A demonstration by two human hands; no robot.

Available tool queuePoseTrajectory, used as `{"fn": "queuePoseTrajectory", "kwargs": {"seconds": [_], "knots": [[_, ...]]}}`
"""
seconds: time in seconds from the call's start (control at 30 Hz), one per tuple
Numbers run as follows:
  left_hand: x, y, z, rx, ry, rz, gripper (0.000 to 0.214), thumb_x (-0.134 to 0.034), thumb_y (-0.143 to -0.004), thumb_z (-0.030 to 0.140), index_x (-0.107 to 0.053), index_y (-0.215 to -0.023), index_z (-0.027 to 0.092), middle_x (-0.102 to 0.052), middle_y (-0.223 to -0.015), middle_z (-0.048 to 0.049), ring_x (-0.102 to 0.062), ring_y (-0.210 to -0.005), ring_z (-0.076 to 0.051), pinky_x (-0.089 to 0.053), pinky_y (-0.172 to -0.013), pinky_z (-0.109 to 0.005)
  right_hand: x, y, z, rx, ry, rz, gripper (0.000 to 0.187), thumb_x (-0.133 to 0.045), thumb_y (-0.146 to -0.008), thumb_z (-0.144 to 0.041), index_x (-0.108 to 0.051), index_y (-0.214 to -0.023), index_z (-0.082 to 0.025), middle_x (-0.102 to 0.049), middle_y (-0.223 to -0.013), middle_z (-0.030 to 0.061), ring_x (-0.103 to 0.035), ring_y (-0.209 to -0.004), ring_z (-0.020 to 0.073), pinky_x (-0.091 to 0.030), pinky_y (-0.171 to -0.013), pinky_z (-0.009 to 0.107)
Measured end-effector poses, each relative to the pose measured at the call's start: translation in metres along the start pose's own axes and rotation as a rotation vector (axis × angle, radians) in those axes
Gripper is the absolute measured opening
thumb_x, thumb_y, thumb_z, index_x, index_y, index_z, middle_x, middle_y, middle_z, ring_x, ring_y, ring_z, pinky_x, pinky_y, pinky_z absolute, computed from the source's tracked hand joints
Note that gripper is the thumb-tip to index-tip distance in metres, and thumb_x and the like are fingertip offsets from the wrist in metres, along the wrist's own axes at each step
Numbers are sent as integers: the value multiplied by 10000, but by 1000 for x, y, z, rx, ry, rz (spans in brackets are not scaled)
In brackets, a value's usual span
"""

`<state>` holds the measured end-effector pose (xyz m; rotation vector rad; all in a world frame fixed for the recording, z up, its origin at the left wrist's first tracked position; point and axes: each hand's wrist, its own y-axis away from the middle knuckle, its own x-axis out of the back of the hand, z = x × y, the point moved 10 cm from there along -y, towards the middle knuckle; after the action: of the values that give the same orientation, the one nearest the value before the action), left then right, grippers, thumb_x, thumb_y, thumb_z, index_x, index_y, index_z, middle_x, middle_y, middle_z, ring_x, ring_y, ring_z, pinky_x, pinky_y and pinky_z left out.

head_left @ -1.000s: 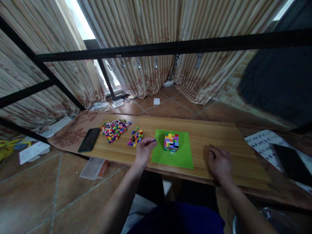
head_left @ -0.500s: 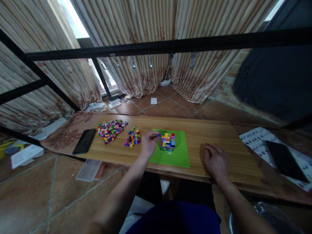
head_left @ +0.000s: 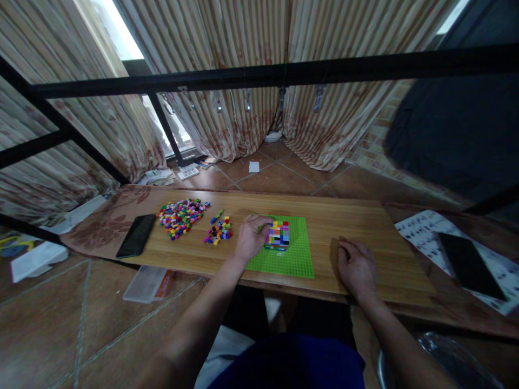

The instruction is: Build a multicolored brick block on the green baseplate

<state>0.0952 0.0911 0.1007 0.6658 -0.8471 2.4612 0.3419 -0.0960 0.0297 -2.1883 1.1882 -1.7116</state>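
Observation:
My left hand reaches in from the left, with thumb and fingertips pinched at the upper left corner of a multicoloured block of toy bricks. A small blue brick shows at the fingertips, touching or just over the block's top; exactly how it sits is hidden. Under the block lies a green studded baseplate. Off to the right, my right hand rests on the wooden board with its fingers loosely curled in, and nothing shows in it.
Left of the baseplate lie a small group of loose bricks and a larger brick pile. A black phone rests at the far left. On the right, a dark tablet-like device overlies a printed sheet. A black rail crosses beyond.
My left hand has moved slightly right, bringing the blue brick from beside the block to its upper left corner. My right hand stays on the board. The view has shifted slightly.

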Motion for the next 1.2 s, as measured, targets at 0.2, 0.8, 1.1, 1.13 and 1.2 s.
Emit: {"fn": "queuePoseTrajectory", "kwargs": {"seconds": [0.2,0.8,1.1,1.13,1.2], "knots": [[-2,1,4,-37,22,15,183,-567,-857,171,-734,-870,247,-707,-951,-56,-624,-908,-181,-488,-864,-360,0,0,1,-5,12,-5,304,-447,-860,-301,-701,-967,-173,-669,-997,135,-569,-944,263,-456,-856,440],[3,5,-7,60,217,97,145,-579,-823,186,-723,-811,203,-653,-920,-55,-616,-846,-147,-504,-799,-292,-1,1,3,11,-2,21,301,-454,-860,-302,-702,-963,-165,-676,-983,131,-577,-943,258,-459,-873,436],[-12,2,-45,272,471,159,108,-672,-738,284,-700,-708,184,-628,-728,-8,-564,-702,-120,-460,-671,-245,3,1,-1,21,40,35,314,-453,-871,-305,-712,-957,-150,-674,-982,136,-582,-942,255,-467,-879,414],[-15,3,-49,310,513,159,111,-684,-721,290,-698,-705,181,-631,-715,-3,-562,-689,-116,-460,-663,-243,2,1,-1,22,40,26,314,-453,-872,-304,-712,-961,-150,-675,-985,137,-583,-946,256,-467,-879,415],[-21,5,-56,400,609,152,128,-715,-677,297,-693,-711,176,-638,-698,8,-562,-664,-110,-463,-657,-243,0,1,0,21,38,12,315,-455,-870,-304,-711,-969,-149,-676,-991,140,-582,-953,259,-466,-878,419]]}}
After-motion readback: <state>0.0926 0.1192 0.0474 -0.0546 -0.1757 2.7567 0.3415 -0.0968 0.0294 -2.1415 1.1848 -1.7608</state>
